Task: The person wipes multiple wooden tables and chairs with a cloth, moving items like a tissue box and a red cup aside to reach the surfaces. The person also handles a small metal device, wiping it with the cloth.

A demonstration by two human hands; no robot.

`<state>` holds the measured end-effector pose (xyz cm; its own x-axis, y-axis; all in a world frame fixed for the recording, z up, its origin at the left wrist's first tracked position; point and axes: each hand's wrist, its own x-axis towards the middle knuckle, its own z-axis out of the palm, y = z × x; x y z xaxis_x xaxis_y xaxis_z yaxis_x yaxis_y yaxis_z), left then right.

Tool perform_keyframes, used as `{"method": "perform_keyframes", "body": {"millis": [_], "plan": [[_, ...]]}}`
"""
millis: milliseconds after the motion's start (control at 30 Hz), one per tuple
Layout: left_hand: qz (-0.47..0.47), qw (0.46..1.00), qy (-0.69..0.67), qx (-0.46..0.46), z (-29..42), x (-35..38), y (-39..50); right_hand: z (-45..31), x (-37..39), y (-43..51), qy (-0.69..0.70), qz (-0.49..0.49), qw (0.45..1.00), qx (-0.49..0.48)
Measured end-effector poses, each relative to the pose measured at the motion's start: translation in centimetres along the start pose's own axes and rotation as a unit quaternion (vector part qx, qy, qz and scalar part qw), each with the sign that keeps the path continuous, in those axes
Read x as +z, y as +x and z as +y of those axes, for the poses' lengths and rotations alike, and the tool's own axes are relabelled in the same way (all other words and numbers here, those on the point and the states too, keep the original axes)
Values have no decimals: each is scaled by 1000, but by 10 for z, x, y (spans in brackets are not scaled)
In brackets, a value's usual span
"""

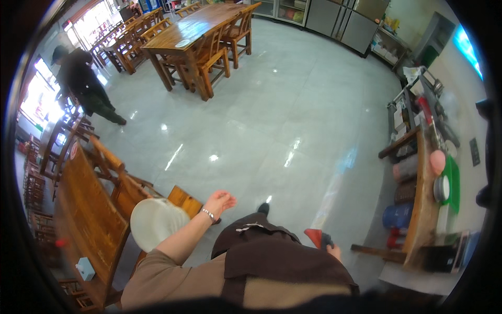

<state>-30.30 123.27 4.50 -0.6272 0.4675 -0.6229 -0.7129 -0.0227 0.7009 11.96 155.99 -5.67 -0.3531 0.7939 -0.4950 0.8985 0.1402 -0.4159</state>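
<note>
My left hand, with a metal bracelet at its wrist, is raised over the floor with nothing visible in it; its fingers are partly curled. Down at my right side, my right hand grips a folded red and dark cloth-like item, whose exact kind I cannot tell. Most of that hand is hidden by my dark apron. A pale round lid or basin lies to the left of my left forearm, near a wooden chair.
A wooden table with a tissue box stands at left. Ahead is another wooden table with chairs. A person walks at upper left. Along the right wall runs a wooden bench bearing a green tray.
</note>
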Motion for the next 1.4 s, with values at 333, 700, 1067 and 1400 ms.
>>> {"method": "perform_keyframes", "body": {"millis": [333,700,1067,1400], "plan": [[-351,910,220,-12,144,412,310,-98,-110,222,67,-20,978,195],[-154,963,218,-44,220,578,574,-202,-297,595,33,-7,999,32],[-111,988,92,-48,319,870,874,-294,-481,925,-18,-29,988,148],[-403,862,306,26,407,1273,1095,-289,-573,1136,93,-65,956,270]]}}
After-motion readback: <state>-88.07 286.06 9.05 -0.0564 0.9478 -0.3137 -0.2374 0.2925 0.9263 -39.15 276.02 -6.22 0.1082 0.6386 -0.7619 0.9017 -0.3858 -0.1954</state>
